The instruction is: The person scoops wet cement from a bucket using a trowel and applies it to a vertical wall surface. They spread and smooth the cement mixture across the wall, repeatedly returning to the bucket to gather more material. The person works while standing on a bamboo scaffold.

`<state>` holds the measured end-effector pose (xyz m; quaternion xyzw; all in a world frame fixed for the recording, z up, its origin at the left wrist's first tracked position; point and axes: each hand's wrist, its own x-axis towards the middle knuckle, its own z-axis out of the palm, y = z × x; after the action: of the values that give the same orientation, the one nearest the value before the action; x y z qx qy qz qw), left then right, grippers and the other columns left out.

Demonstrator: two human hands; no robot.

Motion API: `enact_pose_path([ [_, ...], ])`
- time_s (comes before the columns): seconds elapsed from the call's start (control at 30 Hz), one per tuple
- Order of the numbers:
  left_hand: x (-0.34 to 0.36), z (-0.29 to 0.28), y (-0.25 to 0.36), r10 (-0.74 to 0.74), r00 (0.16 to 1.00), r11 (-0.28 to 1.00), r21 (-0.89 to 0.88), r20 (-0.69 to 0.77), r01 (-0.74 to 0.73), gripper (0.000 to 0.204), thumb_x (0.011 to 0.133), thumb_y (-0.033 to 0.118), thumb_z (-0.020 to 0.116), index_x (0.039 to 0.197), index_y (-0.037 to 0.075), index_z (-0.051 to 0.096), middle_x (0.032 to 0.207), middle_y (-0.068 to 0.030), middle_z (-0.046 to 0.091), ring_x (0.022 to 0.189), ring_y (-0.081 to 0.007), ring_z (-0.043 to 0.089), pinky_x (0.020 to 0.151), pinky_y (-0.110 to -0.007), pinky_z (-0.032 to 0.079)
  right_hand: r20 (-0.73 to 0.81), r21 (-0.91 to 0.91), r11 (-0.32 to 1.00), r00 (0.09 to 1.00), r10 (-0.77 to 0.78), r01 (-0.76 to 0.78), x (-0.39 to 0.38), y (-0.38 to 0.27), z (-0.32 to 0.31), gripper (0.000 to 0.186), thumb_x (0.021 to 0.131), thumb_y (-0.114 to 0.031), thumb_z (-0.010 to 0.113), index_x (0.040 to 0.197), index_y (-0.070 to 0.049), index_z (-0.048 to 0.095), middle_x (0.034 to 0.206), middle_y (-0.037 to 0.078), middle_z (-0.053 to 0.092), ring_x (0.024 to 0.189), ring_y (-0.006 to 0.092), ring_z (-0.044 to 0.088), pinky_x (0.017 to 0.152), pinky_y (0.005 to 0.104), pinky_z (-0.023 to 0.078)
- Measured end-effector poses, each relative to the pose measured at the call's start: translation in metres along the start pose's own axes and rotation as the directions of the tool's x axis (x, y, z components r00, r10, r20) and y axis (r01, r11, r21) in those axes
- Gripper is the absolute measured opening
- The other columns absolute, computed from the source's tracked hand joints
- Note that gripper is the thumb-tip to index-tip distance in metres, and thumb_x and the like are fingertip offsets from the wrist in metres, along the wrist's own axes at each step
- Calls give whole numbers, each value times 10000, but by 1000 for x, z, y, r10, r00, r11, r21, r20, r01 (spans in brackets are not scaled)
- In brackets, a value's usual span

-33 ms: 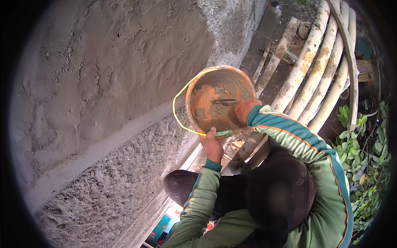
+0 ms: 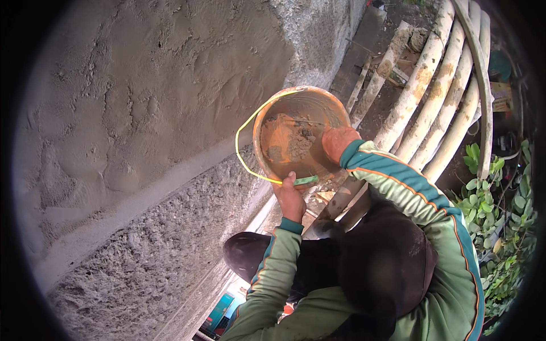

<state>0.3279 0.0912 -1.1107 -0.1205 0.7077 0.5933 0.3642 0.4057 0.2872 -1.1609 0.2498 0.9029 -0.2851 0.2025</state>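
Observation:
An orange bucket (image 2: 273,102) tilts toward me, its inside smeared with wet mortar. A clump of grey mortar (image 2: 300,142) lies in it. My left hand (image 2: 291,200) is closed on the near rim, thumb over the edge, beside the green grip (image 2: 306,181) of the yellow handle (image 2: 239,149). My right hand (image 2: 340,142) reaches in over the right side, its fingers curled and mostly hidden. From it runs a thin blade (image 2: 311,123), seen nearly edge-on, which looks like a trowel; its handle is out of sight.
On the left stands a wall with smooth wet plaster (image 2: 170,85) above and rough bare concrete (image 2: 153,261) below. Several long pale poles (image 2: 418,85) lie at the right. Leafy plants (image 2: 506,227) grow at the lower right. My bent knee (image 2: 244,256) is below the bucket.
The bucket has shifted slightly up and left with my left hand. The trowel's dark blade has turned and moved up, showing now as a thin line, and more of the mortar clump shows.

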Motion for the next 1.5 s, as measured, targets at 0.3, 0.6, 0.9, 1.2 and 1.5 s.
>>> enact_pose_path([
  [0.3, 11, -1, 8, 50, 992, 995, 76, 116, -59, 457, 942, 86, 593, 1380, 24, 477, 1155, -118, 621, 962, -249, 668, 790, -403, 606, -63, 304, 951, 995, 73, -51, 4, 31, -14, 356, 875, -170, 640, 1115, 93, 635, 911, 249, 738, 885, 435, 732, 772, 515, 593],
  [0.6, 15, -2, 19, 75, 984, 981, 163, 161, -102, 459, 946, 100, 630, 1369, 1, 484, 1170, -96, 618, 967, -183, 635, 846, -334, 561, -37, 11, 999, 999, -37, 37, -11, 19, 9, 337, 933, -151, 577, 1211, 27, 649, 981, 174, 760, 924, 342, 760, 721, 455, 606],
  [0.9, 22, -4, 11, 70, 978, 960, 253, 194, -119, 539, 943, 45, 590, 1457, -8, 439, 1248, -88, 590, 1046, -160, 582, 939, -298, 499, -219, -82, 978, 953, -208, 194, -6, 47, 31, 267, 949, -148, 525, 1136, -11, 656, 861, 125, 728, 749, 296, 735, 592, 429, 546],
  [1.2, 2, 34, 17, 419, 806, 728, 376, 418, -573, 861, 892, 24, 572, 1650, 7, 162, 1653, -187, 251, 1497, -289, 264, 1225, -417, 221, -202, 19, 961, 940, 274, -276, 6, 57, -10, 251, 933, -173, 554, 1044, -22, 722, 915, 145, 771, 888, 317, 760, 751, 485, 595],
  [1.5, -10, 4, 47, 171, 857, 930, 207, 487, -303, 912, 883, 90, 611, 1661, 41, 137, 1685, -185, 200, 1525, -284, 255, 1246, -430, 203, 283, 377, 924, 958, -48, -66, -31, 67, -47, 421, 972, -370, 632, 1118, 17, 711, 1013, 241, 732, 961, 398, 710, 864, 463, 559],
])
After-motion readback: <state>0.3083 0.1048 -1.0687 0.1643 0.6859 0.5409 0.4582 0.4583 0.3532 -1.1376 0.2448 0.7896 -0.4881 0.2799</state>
